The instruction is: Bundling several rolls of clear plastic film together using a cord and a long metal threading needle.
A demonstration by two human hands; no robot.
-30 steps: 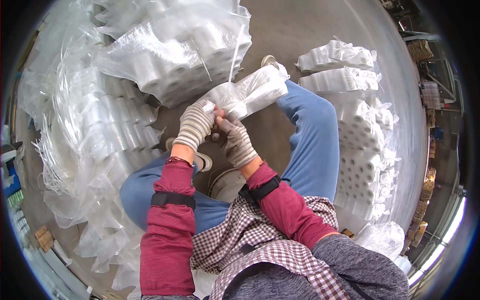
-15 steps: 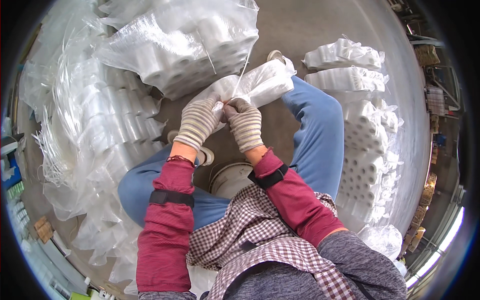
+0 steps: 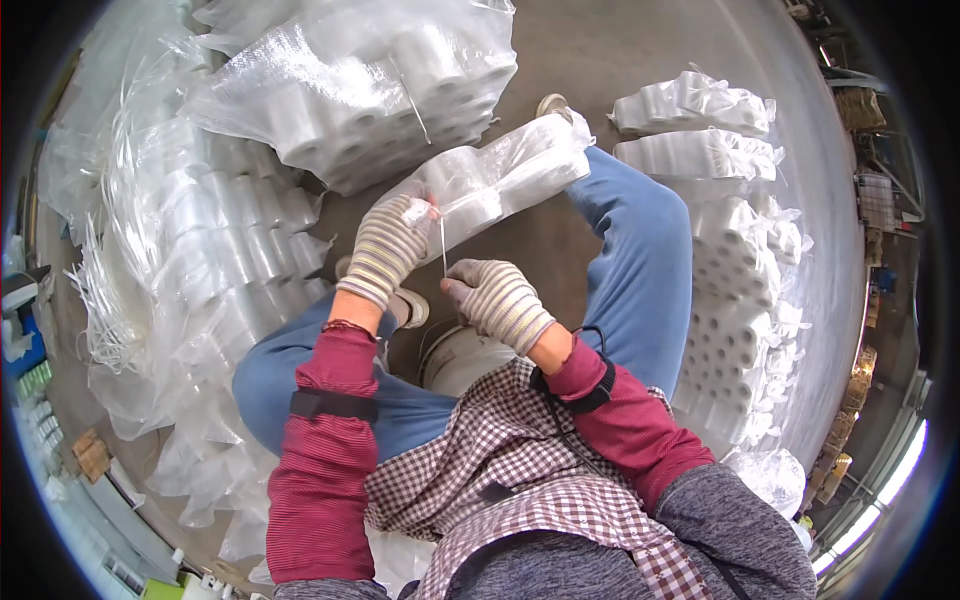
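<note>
A clear plastic bag of white rolls [image 3: 515,175] lies slantwise across the space between my knees. My left hand [image 3: 390,245], in a striped knitted glove, is closed around the bag's gathered end. From that end a thin white tie strip [image 3: 444,245] runs taut toward my body. My right hand [image 3: 497,305], gloved alike, pinches the strip's lower end, below and to the right of my left hand. Whether the strip is knotted at the bag's neck is hidden by my left fingers.
A large plastic-covered stack of rolls [image 3: 370,110] stands ahead. Loose clear bags and a bundle of white strips [image 3: 125,210] lie at the left. Bagged rolls [image 3: 725,300] are piled on the right. Below my hands sits a white bucket [image 3: 460,362].
My hands were together at the bag's neck. My right hand has drawn down and toward my body with the strip, while my left hand stays at the gathered end.
</note>
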